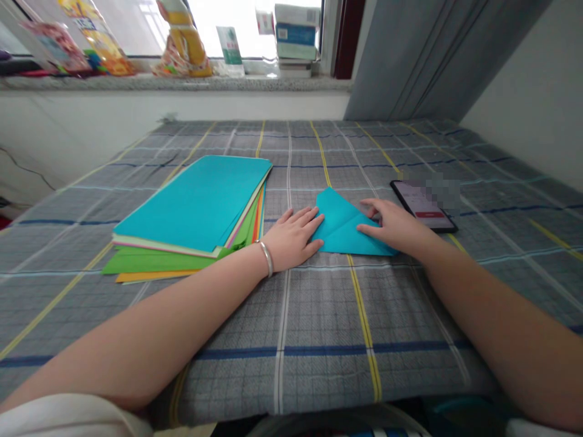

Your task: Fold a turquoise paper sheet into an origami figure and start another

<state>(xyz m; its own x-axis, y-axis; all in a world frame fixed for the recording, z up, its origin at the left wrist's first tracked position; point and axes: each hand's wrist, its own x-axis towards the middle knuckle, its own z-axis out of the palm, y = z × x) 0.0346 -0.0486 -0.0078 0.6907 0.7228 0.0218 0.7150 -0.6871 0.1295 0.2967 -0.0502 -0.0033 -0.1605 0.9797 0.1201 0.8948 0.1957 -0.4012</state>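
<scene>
A folded sheet of blue paper (342,222), roughly triangular with creases across it, lies flat between my two hands. My left hand (295,238) rests palm down beside it, fingers stretched out and their tips on the paper's left edge; a silver bangle (265,258) circles that wrist. Over the paper's right part is my right hand (388,223), its thumb and fingers apart and curved, with nothing seen between them. Left of my left hand sits a stack of coloured paper (195,200), blue on top, with green, orange and other sheets sticking out below.
A phone (423,206) with a lit screen lies just beyond my right hand. Grey checked cloth (319,315) covers the table. Snack bags (98,36), a yellow bottle (186,36) and boxes (296,33) stand on the windowsill; a grey curtain (432,54) hangs at right.
</scene>
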